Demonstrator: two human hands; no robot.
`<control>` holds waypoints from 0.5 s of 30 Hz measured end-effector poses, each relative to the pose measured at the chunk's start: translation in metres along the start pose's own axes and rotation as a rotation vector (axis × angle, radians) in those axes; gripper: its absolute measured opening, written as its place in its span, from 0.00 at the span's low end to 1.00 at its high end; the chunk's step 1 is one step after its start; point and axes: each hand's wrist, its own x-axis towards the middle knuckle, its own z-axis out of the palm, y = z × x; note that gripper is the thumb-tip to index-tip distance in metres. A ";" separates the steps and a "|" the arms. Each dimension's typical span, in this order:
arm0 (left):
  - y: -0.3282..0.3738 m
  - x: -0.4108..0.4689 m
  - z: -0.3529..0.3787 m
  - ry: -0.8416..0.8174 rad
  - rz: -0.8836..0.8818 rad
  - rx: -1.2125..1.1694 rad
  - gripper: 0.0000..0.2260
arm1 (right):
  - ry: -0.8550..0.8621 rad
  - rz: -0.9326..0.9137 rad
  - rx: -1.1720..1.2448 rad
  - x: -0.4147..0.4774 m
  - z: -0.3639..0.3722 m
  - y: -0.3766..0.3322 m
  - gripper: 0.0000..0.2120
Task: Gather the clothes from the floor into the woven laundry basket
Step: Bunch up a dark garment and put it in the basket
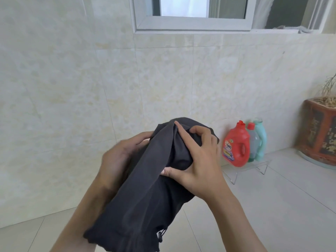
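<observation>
Between both hands, held clear of the floor (272, 206): dark grey garment (145, 197), bunched at the top, loose hem hanging toward the camera. Gripped from the left by the left hand (118, 157), fingers curled into the cloth; clamped from the right by the right hand (198, 160), thumb under the bundle, index finger laid along a fold. Judged partway: one piece in hand, not yet dropped in. No woven laundry basket in view, no other clothes visible on the tiles, so remaining count impossible to tell. Off to the right, red detergent bottle (236, 144) on a clear stand (254, 168), near a planter (320, 131).
</observation>
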 end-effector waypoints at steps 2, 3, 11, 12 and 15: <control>0.006 -0.008 0.000 -0.226 0.007 -0.130 0.36 | -0.001 -0.017 -0.084 0.000 -0.006 0.005 0.52; 0.006 -0.008 0.003 -0.280 0.053 0.010 0.40 | 0.009 -0.016 -0.130 -0.001 -0.007 0.008 0.50; 0.001 0.012 0.019 0.241 0.019 0.420 0.25 | -0.038 0.190 0.375 -0.009 0.006 0.017 0.47; 0.003 0.012 0.014 0.214 0.010 0.344 0.20 | -0.071 0.198 0.482 -0.006 0.000 0.016 0.48; 0.007 0.010 0.010 0.148 -0.001 0.256 0.14 | -0.253 0.268 0.731 0.001 -0.027 0.022 0.67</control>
